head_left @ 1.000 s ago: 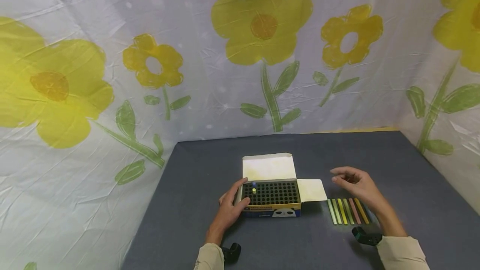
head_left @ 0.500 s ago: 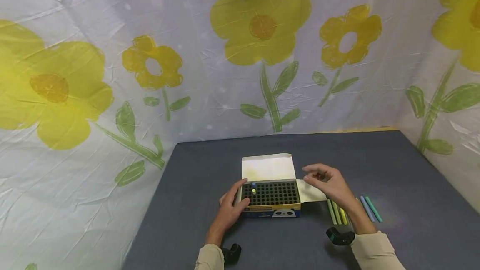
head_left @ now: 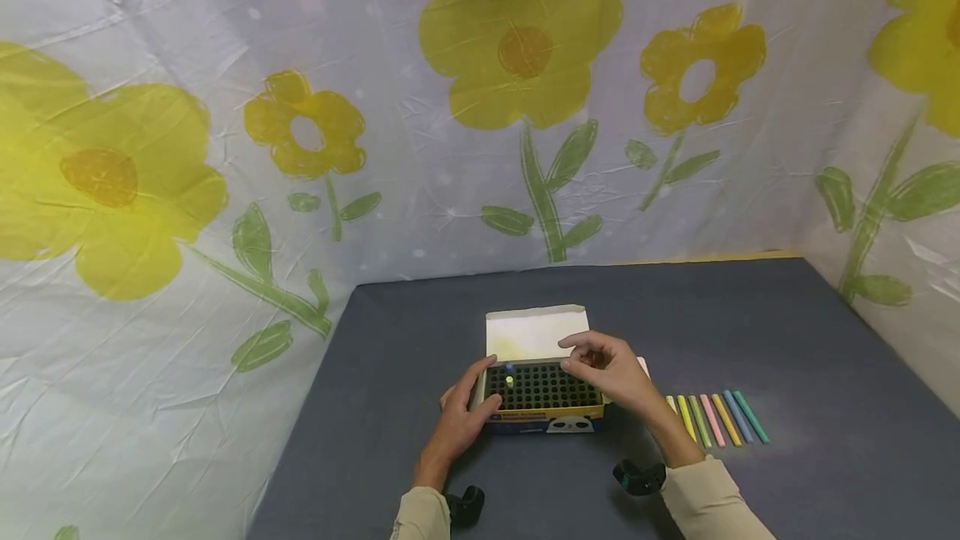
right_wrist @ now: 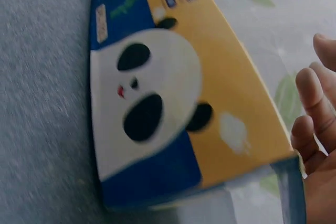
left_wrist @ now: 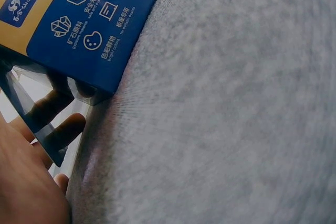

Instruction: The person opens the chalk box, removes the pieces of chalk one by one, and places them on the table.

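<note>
A blue-and-yellow chalk box [head_left: 525,425] with a panda on its front stands with its lid up. Inside is a black insert [head_left: 551,387] with rows of holes; a blue chalk [head_left: 509,367] and a pale yellow chalk [head_left: 510,381] stand in it near the left. My left hand [head_left: 459,417] grips the box's left end, thumb at the front edge; in the left wrist view its fingers [left_wrist: 68,129] reach behind an end flap. Over the box's right part hovers my right hand [head_left: 611,369], fingers loosely bent. The right wrist view shows bare fingertips [right_wrist: 308,85] beside the box.
Several coloured chalk sticks [head_left: 712,421] lie in a row on the dark tabletop [head_left: 840,373], right of the box. The raised white lid [head_left: 534,334] stands behind the insert. A flowered cloth backdrop [head_left: 420,190] hangs behind the table.
My right hand has moved left from above the chalk row to over the box's right side, uncovering more of the sticks. The left hand and the box have stayed in place.
</note>
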A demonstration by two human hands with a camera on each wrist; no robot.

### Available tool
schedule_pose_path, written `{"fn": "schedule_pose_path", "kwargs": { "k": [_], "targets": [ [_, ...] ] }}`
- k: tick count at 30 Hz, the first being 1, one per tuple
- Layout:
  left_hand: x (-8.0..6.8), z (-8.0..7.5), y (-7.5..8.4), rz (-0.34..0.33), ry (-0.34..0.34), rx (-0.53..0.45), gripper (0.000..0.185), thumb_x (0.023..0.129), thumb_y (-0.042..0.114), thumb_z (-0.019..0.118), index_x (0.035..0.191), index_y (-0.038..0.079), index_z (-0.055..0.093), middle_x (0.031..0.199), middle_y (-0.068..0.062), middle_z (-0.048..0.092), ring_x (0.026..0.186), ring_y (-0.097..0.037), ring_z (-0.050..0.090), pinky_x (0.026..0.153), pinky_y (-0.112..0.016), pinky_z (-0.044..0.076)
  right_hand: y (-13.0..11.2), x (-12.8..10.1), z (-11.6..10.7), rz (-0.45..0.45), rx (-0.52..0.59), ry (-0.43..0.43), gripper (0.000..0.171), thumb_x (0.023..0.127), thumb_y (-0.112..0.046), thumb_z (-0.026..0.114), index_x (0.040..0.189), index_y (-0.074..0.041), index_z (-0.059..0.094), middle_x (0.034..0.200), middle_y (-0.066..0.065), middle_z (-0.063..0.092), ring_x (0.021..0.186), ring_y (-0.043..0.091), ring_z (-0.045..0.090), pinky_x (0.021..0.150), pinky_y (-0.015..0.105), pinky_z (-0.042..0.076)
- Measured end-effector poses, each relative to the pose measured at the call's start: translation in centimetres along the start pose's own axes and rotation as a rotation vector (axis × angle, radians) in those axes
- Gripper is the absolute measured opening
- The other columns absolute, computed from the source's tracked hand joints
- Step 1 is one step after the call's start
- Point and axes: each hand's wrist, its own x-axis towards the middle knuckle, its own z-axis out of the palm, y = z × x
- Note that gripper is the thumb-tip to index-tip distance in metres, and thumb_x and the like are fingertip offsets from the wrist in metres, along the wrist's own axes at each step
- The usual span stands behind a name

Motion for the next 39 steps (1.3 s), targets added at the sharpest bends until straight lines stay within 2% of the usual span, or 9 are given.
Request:
{"fn": "schedule_pose_path", "kwargs": {
  "k": [5,12,15,20,25,28,34,39],
  "targets": [
    [0.0,0.0,-0.1,-0.006,-0.003,0.0,0.057,0.097,0.036,0.064,0.149,0.048,0.044,0.159,-0.002,0.044,0.146,-0.046,0.021,0.102,-0.073,0.03,0.1,0.4,1.2,-0.013,0.018,-0.047,0.03,0.096,-0.008,0.069,0.122,0.005,0.066,0.086,0.014,0.068,0.061,0.007,0.052,0.061,0.029,0.047],
    [0.0,0.0,0.0,-0.03,0.006,0.005,0.058,0.096,0.037,0.065,0.147,0.053,0.044,0.158,0.002,0.045,0.147,-0.044,0.02,0.104,-0.073,0.028,-0.3,1.2,2.7,0.009,-0.037,-0.054,0.028,0.095,-0.013,0.072,0.118,0.002,0.07,0.086,0.012,0.069,0.063,0.01,0.056,0.061,0.028,0.048],
    [0.1,-0.1,0.0,-0.023,0.006,0.004,0.058,0.095,0.037,0.065,0.147,0.052,0.044,0.157,0.002,0.046,0.145,-0.043,0.024,0.103,-0.072,0.03,-0.4,1.5,3.2,0.035,-0.077,-0.062,0.027,0.094,-0.016,0.073,0.116,-0.001,0.071,0.085,0.009,0.069,0.061,0.007,0.054,0.059,0.027,0.047],
    [0.1,-0.1,0.0,0.001,-0.005,0.003,0.059,0.096,0.035,0.065,0.149,0.05,0.044,0.152,0.001,0.051,0.138,-0.039,0.036,0.101,-0.065,0.036,-0.8,2.0,4.1,0.049,-0.116,-0.1,0.023,0.094,-0.015,0.073,0.115,-0.003,0.072,0.083,0.006,0.069,0.056,0.004,0.047,0.057,0.026,0.044],
    [0.2,-0.2,-0.1,0.019,-0.023,-0.006,0.059,0.097,0.033,0.064,0.15,0.046,0.044,0.148,-0.003,0.053,0.131,-0.038,0.039,0.091,-0.054,0.044,-0.7,2.3,4.9,0.011,-0.152,-0.136,0.02,0.093,-0.012,0.073,0.112,-0.003,0.073,0.081,0.005,0.069,0.059,0.005,0.053,0.06,0.026,0.047],
    [0.2,-0.2,0.0,0.02,-0.025,-0.006,0.059,0.097,0.034,0.064,0.15,0.046,0.044,0.149,-0.003,0.052,0.132,-0.038,0.036,0.09,-0.051,0.042,-0.5,2.4,5.3,0.003,-0.187,-0.144,0.02,0.092,-0.011,0.074,0.111,-0.004,0.074,0.08,0.003,0.068,0.06,0.005,0.053,0.06,0.025,0.047],
    [0.2,-0.2,0.0,0.013,-0.021,-0.018,0.058,0.097,0.033,0.064,0.15,0.048,0.043,0.147,-0.001,0.054,0.128,-0.036,0.04,0.087,-0.048,0.045,-0.8,2.7,6.2,0.013,-0.233,-0.157,0.02,0.091,-0.01,0.075,0.111,-0.004,0.074,0.078,0.002,0.068,0.062,0.005,0.056,0.064,0.025,0.049],
    [0.2,-0.2,-0.2,0.023,-0.032,-0.036,0.058,0.097,0.032,0.064,0.151,0.044,0.044,0.145,-0.004,0.055,0.121,-0.034,0.043,0.082,-0.043,0.046,-1.2,2.7,7.1,0.063,-0.364,-0.138,0.017,0.09,-0.013,0.077,0.106,-0.009,0.077,0.072,-0.005,0.066,0.058,0.002,0.051,0.06,0.024,0.045]
  ]
}}
